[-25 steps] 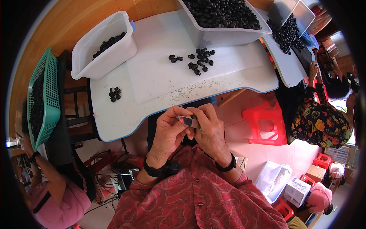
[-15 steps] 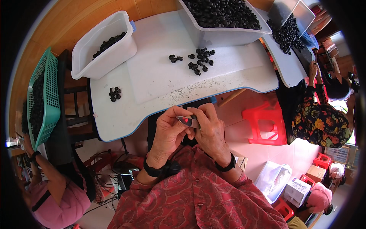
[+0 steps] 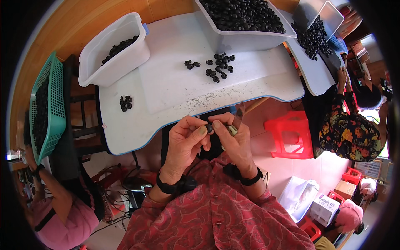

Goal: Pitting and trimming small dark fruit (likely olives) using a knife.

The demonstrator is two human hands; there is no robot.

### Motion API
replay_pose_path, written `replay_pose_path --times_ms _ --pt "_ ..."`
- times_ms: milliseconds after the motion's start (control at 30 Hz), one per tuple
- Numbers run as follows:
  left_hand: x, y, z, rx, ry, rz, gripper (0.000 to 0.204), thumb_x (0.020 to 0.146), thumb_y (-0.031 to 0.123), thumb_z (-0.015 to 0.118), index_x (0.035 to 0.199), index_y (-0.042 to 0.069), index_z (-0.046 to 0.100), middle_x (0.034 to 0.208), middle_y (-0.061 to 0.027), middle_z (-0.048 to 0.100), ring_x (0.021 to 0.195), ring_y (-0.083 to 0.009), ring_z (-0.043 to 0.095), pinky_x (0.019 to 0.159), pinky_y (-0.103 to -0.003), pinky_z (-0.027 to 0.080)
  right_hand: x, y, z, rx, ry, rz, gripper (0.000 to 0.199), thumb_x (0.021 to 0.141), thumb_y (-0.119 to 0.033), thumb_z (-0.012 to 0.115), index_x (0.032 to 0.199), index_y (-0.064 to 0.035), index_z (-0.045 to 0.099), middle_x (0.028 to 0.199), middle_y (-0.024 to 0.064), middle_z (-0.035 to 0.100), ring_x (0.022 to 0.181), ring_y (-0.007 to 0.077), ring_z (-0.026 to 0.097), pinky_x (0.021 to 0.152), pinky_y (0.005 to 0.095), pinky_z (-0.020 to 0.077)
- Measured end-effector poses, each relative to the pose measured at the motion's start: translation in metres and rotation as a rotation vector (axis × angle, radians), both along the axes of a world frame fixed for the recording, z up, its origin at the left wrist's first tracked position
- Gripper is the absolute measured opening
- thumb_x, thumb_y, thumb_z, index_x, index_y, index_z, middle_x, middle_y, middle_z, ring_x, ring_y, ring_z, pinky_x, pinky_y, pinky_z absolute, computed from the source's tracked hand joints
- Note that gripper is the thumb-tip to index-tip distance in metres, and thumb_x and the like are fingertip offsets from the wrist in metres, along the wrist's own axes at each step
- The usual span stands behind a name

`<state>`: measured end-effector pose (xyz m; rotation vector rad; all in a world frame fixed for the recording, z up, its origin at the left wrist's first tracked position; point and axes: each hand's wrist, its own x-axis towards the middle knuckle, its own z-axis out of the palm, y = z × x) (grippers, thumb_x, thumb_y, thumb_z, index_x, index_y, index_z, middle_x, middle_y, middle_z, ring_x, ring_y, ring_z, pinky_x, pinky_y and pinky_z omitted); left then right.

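Above my lap, just off the near table edge, my left hand (image 3: 185, 139) pinches a small round black part (image 3: 208, 128) between thumb and fingertips. My right hand (image 3: 236, 143) is closed around a knife (image 3: 239, 114) with a pale green handle; its blade points up and away from me. The right thumb and fingertip also meet the black part at its right side. On the white table (image 3: 166, 96) lie loose black parts of the same look: a cluster (image 3: 218, 68) at the centre right, a short row (image 3: 191, 64) beside it, and a small group (image 3: 125, 103) at the left.
A grey bin (image 3: 246, 39) heaped with black parts stands at the back, and a white bin (image 3: 121, 62) with fewer at the back left. A green basket (image 3: 56, 112) is far left. Red stool (image 3: 289, 135) at right. Co-workers sit on both sides. Dark crumbs dot the near tabletop.
The knife blade has swung from across the fingers at the left hand to upright beyond the right hand. The black part now shows between both hands' fingertips.
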<state>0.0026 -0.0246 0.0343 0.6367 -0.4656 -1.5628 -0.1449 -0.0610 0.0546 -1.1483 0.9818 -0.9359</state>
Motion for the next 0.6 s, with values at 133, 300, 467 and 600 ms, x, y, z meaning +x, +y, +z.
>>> replay_pose_path --times_ms 133,300,467,600 --pt "-0.001 -0.001 -0.002 -0.037 -0.024 0.015 0.010 0.090 0.001 0.059 0.099 -0.001 0.058 0.079 -0.0075 0.060 0.064 -0.0125 0.058 0.056 -0.027 0.051 0.002 -0.001 0.027 0.165 -0.140 0.067 0.012 0.093 -0.014 0.059 0.091 -0.0029 0.061 0.074 -0.0039 0.056 0.061 0.0011 0.044 0.052 0.0176 0.0314" --pt "-0.003 0.000 -0.001 -0.020 -0.019 0.023 0.009 0.090 0.001 0.059 0.098 -0.001 0.058 0.078 -0.0074 0.060 0.064 -0.0127 0.058 0.056 -0.027 0.051 0.002 -0.001 0.014 0.087 -0.186 0.043 0.008 0.092 -0.009 0.060 0.091 -0.0012 0.060 0.073 0.0002 0.059 0.061 0.0049 0.050 0.052 0.0196 0.0383" --pt "0.001 0.000 -0.001 -0.008 0.007 0.027 0.008 0.090 0.002 0.059 0.097 0.000 0.058 0.079 -0.0075 0.061 0.064 -0.0122 0.058 0.056 -0.027 0.050 0.002 0.000 0.014 0.089 -0.225 0.062 0.004 0.091 -0.003 0.058 0.092 0.0001 0.059 0.073 0.0044 0.061 0.061 0.0080 0.058 0.054 0.0212 0.0468" --pt "0.000 0.000 0.004 0.060 0.050 0.051 0.008 0.090 0.004 0.059 0.097 0.001 0.059 0.078 -0.0074 0.061 0.062 -0.0112 0.056 0.055 -0.027 0.049 0.001 0.003 0.006 -0.004 -0.041 0.059 0.009 0.089 0.000 0.057 0.098 0.0001 0.060 0.080 0.0045 0.062 0.069 0.0092 0.059 0.055 0.0233 0.0466"
